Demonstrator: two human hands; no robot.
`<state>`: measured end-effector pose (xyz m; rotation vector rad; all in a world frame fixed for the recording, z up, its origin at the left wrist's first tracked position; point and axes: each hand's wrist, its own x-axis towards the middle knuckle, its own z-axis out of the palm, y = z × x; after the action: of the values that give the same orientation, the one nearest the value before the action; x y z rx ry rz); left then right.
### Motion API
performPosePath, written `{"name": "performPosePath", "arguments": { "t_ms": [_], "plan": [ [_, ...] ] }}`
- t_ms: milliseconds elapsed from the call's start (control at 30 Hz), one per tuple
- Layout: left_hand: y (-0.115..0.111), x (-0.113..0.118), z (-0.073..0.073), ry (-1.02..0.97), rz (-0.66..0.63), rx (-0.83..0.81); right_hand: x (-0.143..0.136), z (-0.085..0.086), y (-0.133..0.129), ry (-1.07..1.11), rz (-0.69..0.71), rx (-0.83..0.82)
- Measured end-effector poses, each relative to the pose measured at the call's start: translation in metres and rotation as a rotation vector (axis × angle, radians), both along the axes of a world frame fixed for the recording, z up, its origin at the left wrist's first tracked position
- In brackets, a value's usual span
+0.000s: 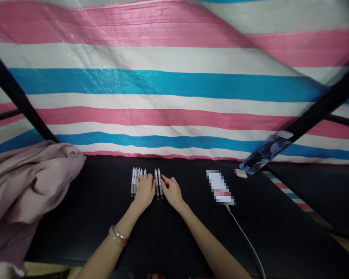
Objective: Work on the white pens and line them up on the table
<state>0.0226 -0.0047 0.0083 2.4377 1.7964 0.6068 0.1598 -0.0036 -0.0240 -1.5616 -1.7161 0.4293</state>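
Observation:
Several white-and-grey click pens (133, 181) stand side by side in a row on the black table, pointed ends toward me. A little to the right lie two more pens (158, 183), close together. My left hand (146, 189) rests over the right part of the row, palm down with its fingers laid on the pens, hiding part of them. Beside the two pens is my right hand (171, 190), its thumb and index finger apart; the index fingertip is at the outer pen's edge. Whether it presses on that pen I cannot tell.
A phone (219, 187) with a blurred screen lies to the right, a white cable (244, 230) plugged into it. Beyond are a small white case (241, 173) and a clear bottle (264, 153). Pinkish cloth (31, 186) is heaped at left. A striped sheet (163, 85) hangs behind.

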Motion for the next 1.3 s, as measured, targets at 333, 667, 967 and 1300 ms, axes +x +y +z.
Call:
{"name": "performPosePath", "arguments": {
  "t_ms": [333,667,967,1300],
  "plan": [
    [0.006,-0.014,0.0,0.12,0.273,0.011,0.002,0.001,-0.002,0.082,-0.056,0.037],
    [0.012,-0.016,0.001,-0.833,0.198,-0.048,0.002,0.009,-0.004,0.124,0.005,0.121],
    [0.013,-0.011,0.005,-1.359,0.062,-0.16,0.002,0.019,-0.011,0.116,0.151,0.276],
    [0.013,-0.009,0.001,-1.425,-0.053,-0.369,0.001,0.011,-0.008,-0.158,0.18,0.333]
  ]
}}
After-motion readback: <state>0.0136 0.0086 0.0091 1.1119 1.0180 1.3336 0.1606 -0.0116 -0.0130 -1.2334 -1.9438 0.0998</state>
